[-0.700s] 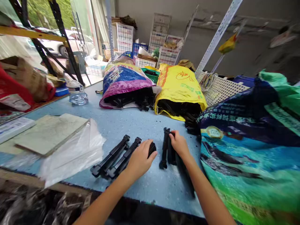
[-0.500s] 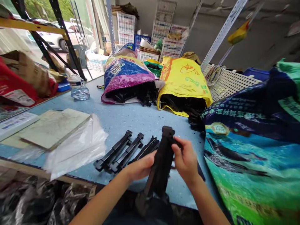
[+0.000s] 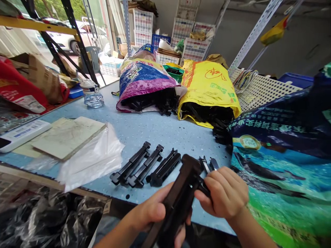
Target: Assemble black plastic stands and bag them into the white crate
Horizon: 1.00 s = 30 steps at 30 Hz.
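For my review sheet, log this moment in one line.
left hand: around black part | right hand: closed at its upper side | other black parts: on blue table

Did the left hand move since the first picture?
Yes. Against the blue table, the left hand moved back toward the person, to the near edge, and holds a black part.

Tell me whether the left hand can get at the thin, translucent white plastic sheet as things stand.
Probably not just now: the left hand is wrapped around a long black plastic part. With that grip freed, likely yes; nothing covers the near side of the white plastic sheet.
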Available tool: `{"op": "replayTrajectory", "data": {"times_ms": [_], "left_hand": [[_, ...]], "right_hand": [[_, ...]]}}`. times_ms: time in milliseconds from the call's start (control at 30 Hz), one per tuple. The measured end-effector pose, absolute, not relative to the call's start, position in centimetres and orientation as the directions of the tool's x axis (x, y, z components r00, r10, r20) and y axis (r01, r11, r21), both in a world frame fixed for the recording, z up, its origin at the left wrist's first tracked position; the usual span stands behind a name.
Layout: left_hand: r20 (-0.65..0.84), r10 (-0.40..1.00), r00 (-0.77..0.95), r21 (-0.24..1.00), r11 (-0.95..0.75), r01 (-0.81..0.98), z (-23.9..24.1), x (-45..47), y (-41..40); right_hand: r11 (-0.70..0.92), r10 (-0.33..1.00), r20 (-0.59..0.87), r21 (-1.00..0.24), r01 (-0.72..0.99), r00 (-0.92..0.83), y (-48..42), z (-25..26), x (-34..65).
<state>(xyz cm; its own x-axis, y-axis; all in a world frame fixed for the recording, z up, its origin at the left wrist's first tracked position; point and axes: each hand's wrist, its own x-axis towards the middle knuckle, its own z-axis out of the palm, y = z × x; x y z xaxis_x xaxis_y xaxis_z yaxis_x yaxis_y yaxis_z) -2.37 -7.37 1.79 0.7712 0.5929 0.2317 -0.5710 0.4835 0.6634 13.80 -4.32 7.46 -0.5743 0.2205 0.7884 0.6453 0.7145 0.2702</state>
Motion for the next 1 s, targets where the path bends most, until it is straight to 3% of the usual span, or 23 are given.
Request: {"op": "replayTrajectory", "data": {"times_ms": [33,67,133,200,267,300,367,433,467,533,600,667,733,800,900,933,1000], "left_hand": [[0.225,0.610,0.760,0.703,0.439,-0.560,1.5,-2.2,-7.5],[0.219,0.647,0.730,0.760,0.356,-0.543,1.1,-2.0,-7.7],[0.285,0.741,0.608,0.878,0.051,-0.475,0.2,-1.8,-7.7],[0.452,0.765,0.460,0.890,-0.349,-0.294,-0.4,-2.0,-7.4],[0.620,0.676,0.398,0.754,-0.654,-0.063,-0.5,-2.8,-6.7],[0.664,0.615,0.426,0.667,-0.744,0.034,-0.3,-3.5,-6.3],[0.655,0.501,0.566,0.507,-0.846,0.163,0.5,-5.0,-5.7],[0.567,0.442,0.695,0.419,-0.881,0.219,1.5,-6.2,-5.3],[0.518,0.450,0.728,0.435,-0.871,0.229,1.9,-6.6,-5.3],[0.444,0.535,0.718,0.590,-0.778,0.216,2.2,-6.7,-5.7],[0.349,0.666,0.659,0.832,-0.544,0.109,2.1,-6.1,-6.4],[0.198,0.742,0.641,0.979,-0.187,-0.086,1.6,-5.0,-7.2],[0.080,0.722,0.688,0.939,0.176,-0.294,1.0,-4.0,-8.0],[0.042,0.667,0.744,0.815,0.408,-0.412,0.7,-3.4,-8.5],[0.053,0.657,0.752,0.802,0.420,-0.424,0.8,-3.5,-8.8],[0.066,0.671,0.739,0.845,0.356,-0.399,0.9,-3.6,-8.8],[0.121,0.709,0.695,0.933,0.157,-0.323,1.1,-3.9,-8.7]], "right_hand": [[0.712,0.263,0.817,0.195,0.675,-0.513,-4.7,6.9,13.4],[0.715,0.350,0.846,0.036,0.699,-0.402,-5.2,6.3,13.0],[0.674,0.579,0.804,-0.381,0.633,-0.133,-6.2,5.0,11.9],[0.524,0.797,0.601,-0.741,0.420,0.067,-7.3,4.1,10.9],[0.231,0.959,0.250,-0.962,0.148,0.131,-8.4,3.9,10.4],[0.041,0.993,0.044,-0.999,0.029,0.110,-8.8,4.0,10.3],[-0.317,0.947,-0.322,-0.938,-0.142,0.012,-9.5,4.4,10.7],[-0.464,0.885,-0.466,-0.875,-0.139,-0.022,-9.9,4.8,11.3],[-0.468,0.883,-0.470,-0.878,-0.103,-0.004,-10.0,4.9,11.6],[-0.325,0.946,-0.324,-0.945,0.040,0.036,-9.8,4.9,12.0],[-0.008,1.000,-0.005,-0.966,0.257,0.011,-9.4,4.6,12.3],[0.337,0.937,0.343,-0.824,0.456,-0.074,-8.8,4.1,12.3],[0.537,0.802,0.580,-0.595,0.598,-0.143,-8.1,3.8,12.4],[0.625,0.674,0.712,-0.405,0.668,-0.198,-7.6,3.4,12.5],[0.680,0.536,0.810,-0.248,0.690,-0.238,-7.4,3.1,12.3],[0.685,0.534,0.819,-0.275,0.675,-0.208,-7.4,2.9,12.1],[0.660,0.617,0.782,-0.455,0.598,-0.087,-7.7,2.8,11.4]]}}
